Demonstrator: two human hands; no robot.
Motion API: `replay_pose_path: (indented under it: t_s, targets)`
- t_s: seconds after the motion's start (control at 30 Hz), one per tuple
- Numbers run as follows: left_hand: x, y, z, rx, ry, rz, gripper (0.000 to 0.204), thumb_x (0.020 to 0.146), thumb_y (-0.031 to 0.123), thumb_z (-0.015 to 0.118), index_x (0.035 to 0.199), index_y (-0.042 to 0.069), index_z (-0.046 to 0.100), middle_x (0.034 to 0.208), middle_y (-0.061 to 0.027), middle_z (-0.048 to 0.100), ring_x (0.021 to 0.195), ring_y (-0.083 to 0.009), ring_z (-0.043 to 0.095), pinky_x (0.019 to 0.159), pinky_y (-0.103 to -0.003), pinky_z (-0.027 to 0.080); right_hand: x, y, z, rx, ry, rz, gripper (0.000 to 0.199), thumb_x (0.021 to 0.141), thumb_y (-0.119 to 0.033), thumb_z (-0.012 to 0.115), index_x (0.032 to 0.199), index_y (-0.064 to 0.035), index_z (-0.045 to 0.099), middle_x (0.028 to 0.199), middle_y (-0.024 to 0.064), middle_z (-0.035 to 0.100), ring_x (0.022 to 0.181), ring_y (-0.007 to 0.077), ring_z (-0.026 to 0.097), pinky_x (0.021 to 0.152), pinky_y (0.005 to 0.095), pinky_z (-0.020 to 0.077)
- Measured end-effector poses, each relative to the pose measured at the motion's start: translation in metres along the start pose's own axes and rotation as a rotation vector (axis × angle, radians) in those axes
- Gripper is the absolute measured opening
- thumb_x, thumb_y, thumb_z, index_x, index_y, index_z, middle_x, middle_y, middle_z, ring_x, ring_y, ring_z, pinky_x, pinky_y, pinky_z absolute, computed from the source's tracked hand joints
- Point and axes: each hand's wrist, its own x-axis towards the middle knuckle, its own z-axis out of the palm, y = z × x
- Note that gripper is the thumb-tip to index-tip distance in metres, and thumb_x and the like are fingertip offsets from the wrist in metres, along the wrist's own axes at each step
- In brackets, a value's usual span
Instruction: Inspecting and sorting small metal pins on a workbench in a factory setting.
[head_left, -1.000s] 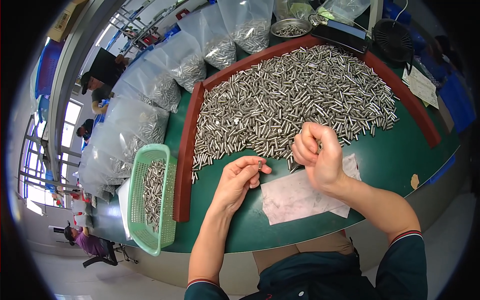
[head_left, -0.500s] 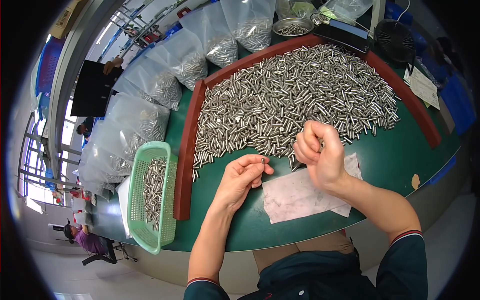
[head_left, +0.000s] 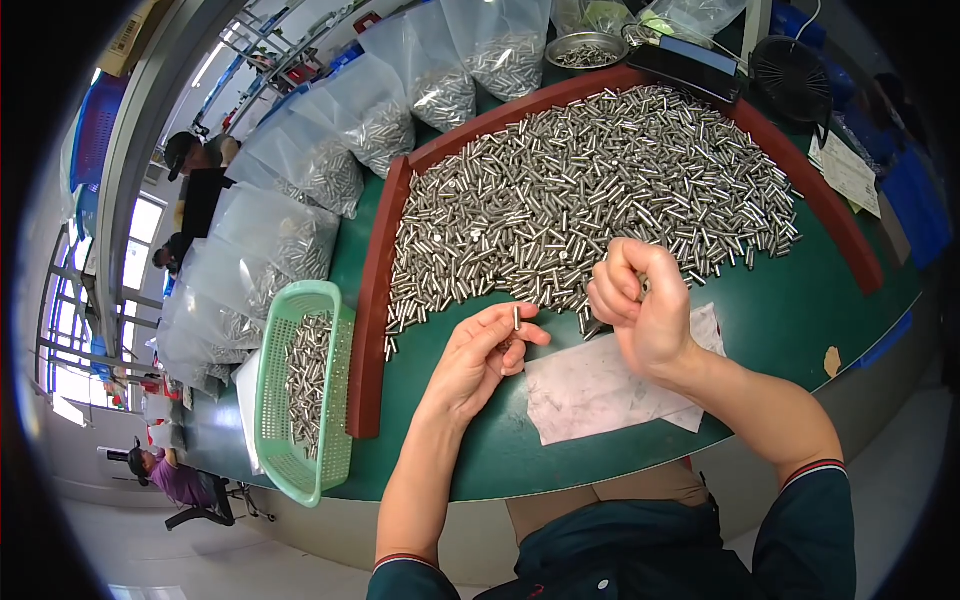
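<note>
My left hand (head_left: 478, 355) pinches one small shiny metal pin (head_left: 517, 318) upright between thumb and fingers, just in front of the pile. To its right, my right hand (head_left: 640, 305) is raised with the fingers curled into the palm; whatever it may hold is hidden. Beyond both hands spreads a wide heap of short metal pins (head_left: 600, 190) on the green table (head_left: 420, 465). A stained pale cloth (head_left: 590, 395) lies flat below my right hand.
Dark red wooden rails (head_left: 372, 300) border the heap. A green plastic basket (head_left: 345, 400) with pins stands at left. Clear bags (head_left: 385, 110) of pins line the back left. Behind are a metal bowl (head_left: 560, 62), a black flat device (head_left: 690, 75) and a small fan (head_left: 790, 80).
The pin in my left hand now stands more exposed between the fingers, which have shifted slightly. My right hand has barely moved. In the left background a person in a dark cap has come into view.
</note>
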Motion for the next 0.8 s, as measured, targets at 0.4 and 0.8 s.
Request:
replay_pose_path:
  t_s: [0.4,0.8]
  targets:
    - [0.016,-0.012,0.004,1.02,0.446,0.546,0.01,0.075,0.009,0.063,0.078,0.0,0.058,0.048,0.0023,0.037,0.043,-0.0072,0.034,0.042,-0.023,0.029,0.0,0.004,0.001,0.03,0.013,-0.016,0.029,0.079,-0.016,0.032,0.051,-0.0102,0.025,0.042,-0.0019,0.025,0.039,0.006,0.018,0.037,0.0231,0.0145]
    - [0.013,-0.023,0.013,1.335,0.369,0.658,0.009,0.07,0.005,0.064,0.077,0.002,0.061,0.047,-0.0037,0.04,0.04,-0.0104,0.036,0.04,-0.025,0.031,0.001,0.004,-0.001,-0.004,-0.007,0.001,0.032,0.083,-0.021,0.031,0.053,-0.0122,0.027,0.041,-0.0039,0.023,0.039,0.0062,0.015,0.039,0.0232,0.0146]
